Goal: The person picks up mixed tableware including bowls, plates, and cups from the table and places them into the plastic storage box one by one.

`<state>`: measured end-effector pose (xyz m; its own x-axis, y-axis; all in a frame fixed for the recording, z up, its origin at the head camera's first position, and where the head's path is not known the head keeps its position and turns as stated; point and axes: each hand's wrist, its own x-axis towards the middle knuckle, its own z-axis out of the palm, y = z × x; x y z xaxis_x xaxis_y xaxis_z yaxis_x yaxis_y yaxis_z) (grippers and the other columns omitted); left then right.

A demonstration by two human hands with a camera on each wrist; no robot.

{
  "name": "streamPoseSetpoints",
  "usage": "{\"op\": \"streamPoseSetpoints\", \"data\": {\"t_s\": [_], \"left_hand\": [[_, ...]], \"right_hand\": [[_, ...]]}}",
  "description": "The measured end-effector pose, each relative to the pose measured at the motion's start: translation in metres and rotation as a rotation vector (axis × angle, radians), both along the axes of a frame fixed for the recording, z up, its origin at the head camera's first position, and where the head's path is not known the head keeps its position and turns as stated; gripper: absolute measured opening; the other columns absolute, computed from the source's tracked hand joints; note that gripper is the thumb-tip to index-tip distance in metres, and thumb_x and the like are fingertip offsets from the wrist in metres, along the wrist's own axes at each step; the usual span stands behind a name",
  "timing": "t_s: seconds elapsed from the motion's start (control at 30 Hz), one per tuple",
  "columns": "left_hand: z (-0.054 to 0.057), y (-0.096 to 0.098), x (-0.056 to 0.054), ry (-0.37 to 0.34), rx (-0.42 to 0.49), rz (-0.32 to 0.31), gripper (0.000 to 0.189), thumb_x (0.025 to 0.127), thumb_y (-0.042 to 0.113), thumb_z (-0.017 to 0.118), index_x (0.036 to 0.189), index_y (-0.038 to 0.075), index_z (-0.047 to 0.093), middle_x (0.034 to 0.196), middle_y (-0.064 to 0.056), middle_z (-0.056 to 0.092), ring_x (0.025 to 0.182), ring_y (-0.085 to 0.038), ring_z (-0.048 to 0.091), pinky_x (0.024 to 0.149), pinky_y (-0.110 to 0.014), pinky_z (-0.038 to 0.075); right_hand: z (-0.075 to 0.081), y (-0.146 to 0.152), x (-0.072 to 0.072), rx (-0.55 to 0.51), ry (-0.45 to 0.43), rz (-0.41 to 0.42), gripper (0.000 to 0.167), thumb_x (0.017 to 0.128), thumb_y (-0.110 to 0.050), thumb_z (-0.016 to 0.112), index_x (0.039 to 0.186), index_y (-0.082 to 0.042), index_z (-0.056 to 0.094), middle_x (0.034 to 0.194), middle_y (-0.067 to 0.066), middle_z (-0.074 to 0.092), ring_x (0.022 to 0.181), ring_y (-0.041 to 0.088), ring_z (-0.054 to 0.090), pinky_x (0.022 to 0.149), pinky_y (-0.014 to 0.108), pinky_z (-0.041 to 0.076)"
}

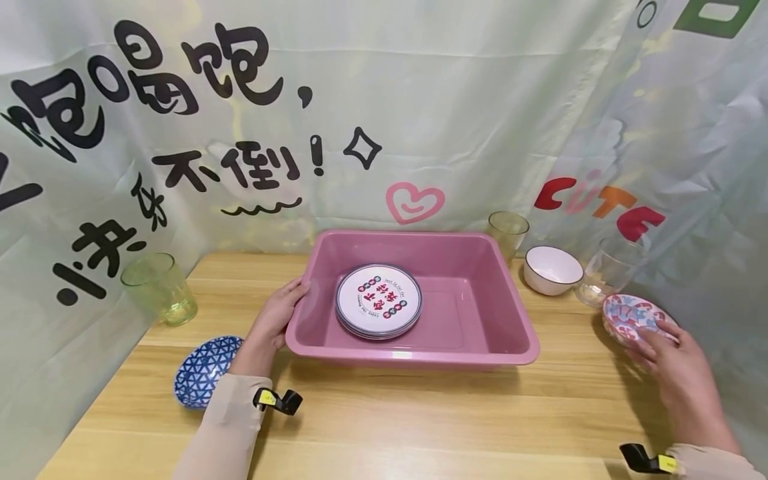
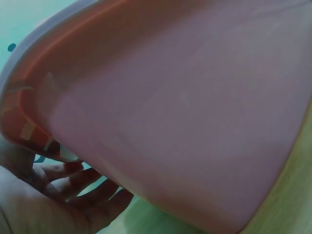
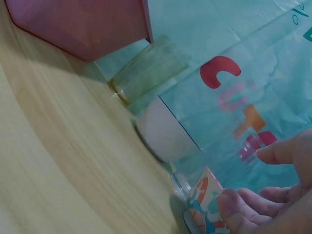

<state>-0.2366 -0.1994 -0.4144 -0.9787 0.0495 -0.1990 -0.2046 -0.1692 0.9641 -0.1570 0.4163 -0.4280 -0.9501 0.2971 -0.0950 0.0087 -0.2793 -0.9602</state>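
while l. hand [image 1: 276, 315] grips smooth plastic tub [image 1: 414, 357], r. hand [image 1: 683, 363] touches round patterned bowl [image 1: 631, 315], can't tell if grasped.

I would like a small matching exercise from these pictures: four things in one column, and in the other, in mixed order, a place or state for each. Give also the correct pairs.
Things:
A. plate stack
B. blue-patterned bowl
C. white bowl
D. pink basin

Places or states:
1. between an amber glass and a clear glass
2. touched by the left hand
3. beside the left sleeve
4. inside item D

Pairs: A-4; B-3; C-1; D-2
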Motion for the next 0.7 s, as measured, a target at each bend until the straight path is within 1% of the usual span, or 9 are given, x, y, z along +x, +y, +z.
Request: {"op": "streamPoseSetpoints", "data": {"t_s": [0.1, 0.2, 0.27, 0.33, 0.4, 0.43, 0.53, 0.63, 0.7], "left_hand": [[0.0, 0.001, 0.0, 0.007, -0.007, -0.003, 0.056, 0.104, 0.032, 0.047, 0.154, 0.011, 0.031, 0.15, -0.019, 0.038, 0.134, -0.033, 0.039, 0.111, -0.045, 0.033], [0.0, 0.002, 0.0, 0.012, -0.015, -0.005, 0.055, 0.104, 0.032, 0.047, 0.153, 0.01, 0.032, 0.148, -0.02, 0.039, 0.132, -0.033, 0.04, 0.11, -0.045, 0.034], [0.0, 0.002, 0.0, 0.015, -0.024, -0.003, 0.056, 0.104, 0.034, 0.047, 0.153, 0.01, 0.034, 0.148, -0.019, 0.04, 0.132, -0.033, 0.041, 0.11, -0.044, 0.035], [0.0, 0.002, 0.0, 0.018, -0.033, -0.003, 0.056, 0.104, 0.035, 0.048, 0.152, 0.011, 0.034, 0.147, -0.019, 0.041, 0.131, -0.033, 0.041, 0.109, -0.044, 0.035], [0.0, 0.003, 0.0, 0.016, -0.035, 0.0, 0.056, 0.104, 0.036, 0.048, 0.152, 0.011, 0.035, 0.147, -0.019, 0.041, 0.131, -0.032, 0.042, 0.109, -0.044, 0.036], [0.0, 0.003, 0.0, 0.015, -0.036, 0.0, 0.056, 0.104, 0.036, 0.048, 0.152, 0.011, 0.036, 0.147, -0.019, 0.042, 0.131, -0.032, 0.042, 0.109, -0.044, 0.036], [-0.001, 0.003, 0.0, 0.011, -0.034, 0.005, 0.054, 0.104, 0.035, 0.048, 0.151, 0.011, 0.037, 0.146, -0.019, 0.043, 0.131, -0.033, 0.043, 0.109, -0.045, 0.036], [-0.001, 0.003, 0.001, 0.013, -0.038, 0.0, 0.054, 0.104, 0.035, 0.047, 0.151, 0.01, 0.037, 0.146, -0.02, 0.042, 0.131, -0.034, 0.042, 0.109, -0.046, 0.035], [-0.001, 0.003, 0.001, 0.014, -0.037, -0.001, 0.055, 0.104, 0.035, 0.047, 0.152, 0.01, 0.036, 0.146, -0.02, 0.042, 0.131, -0.034, 0.042, 0.109, -0.046, 0.035]], "right_hand": [[-0.001, 0.005, 0.002, 0.004, -0.04, -0.066, 0.056, 0.097, -0.013, 0.061, 0.14, -0.019, 0.026, 0.086, -0.009, 0.057, 0.074, 0.007, 0.068, 0.068, 0.022, 0.057], [-0.002, 0.008, 0.005, 0.013, -0.096, -0.159, 0.045, 0.096, -0.016, 0.062, 0.131, -0.016, 0.033, 0.081, -0.009, 0.059, 0.068, 0.007, 0.068, 0.063, 0.023, 0.058], [-0.001, 0.009, 0.007, 0.038, -0.151, -0.255, 0.031, 0.096, -0.016, 0.062, 0.116, -0.016, 0.038, 0.083, -0.009, 0.056, 0.064, 0.007, 0.067, 0.059, 0.023, 0.057], [-0.001, 0.01, 0.007, 0.039, -0.212, -0.342, 0.026, 0.095, -0.016, 0.061, 0.109, -0.016, 0.039, 0.089, -0.007, 0.054, 0.059, 0.007, 0.065, 0.056, 0.023, 0.057], [-0.003, 0.009, 0.006, 0.064, -0.282, -0.429, 0.027, 0.095, -0.017, 0.061, 0.109, -0.019, 0.038, 0.101, -0.004, 0.047, 0.054, 0.006, 0.063, 0.052, 0.022, 0.056], [-0.004, 0.009, 0.006, 0.076, -0.321, -0.46, 0.031, 0.095, -0.019, 0.061, 0.117, -0.021, 0.038, 0.105, -0.003, 0.043, 0.053, 0.005, 0.062, 0.052, 0.022, 0.055], [-0.009, 0.013, 0.007, 0.052, -0.377, -0.488, 0.035, 0.094, -0.023, 0.062, 0.119, -0.023, 0.038, 0.107, -0.003, 0.042, 0.052, 0.005, 0.06, 0.051, 0.022, 0.055], [-0.015, 0.019, 0.006, -0.023, -0.369, -0.437, 0.036, 0.094, -0.025, 0.063, 0.123, -0.022, 0.042, 0.091, -0.008, 0.051, 0.057, 0.007, 0.061, 0.057, 0.023, 0.057], [-0.018, 0.024, 0.006, -0.098, -0.346, -0.394, 0.029, 0.094, -0.023, 0.064, 0.116, -0.022, 0.045, 0.079, -0.009, 0.055, 0.06, 0.009, 0.062, 0.062, 0.025, 0.058]]}}
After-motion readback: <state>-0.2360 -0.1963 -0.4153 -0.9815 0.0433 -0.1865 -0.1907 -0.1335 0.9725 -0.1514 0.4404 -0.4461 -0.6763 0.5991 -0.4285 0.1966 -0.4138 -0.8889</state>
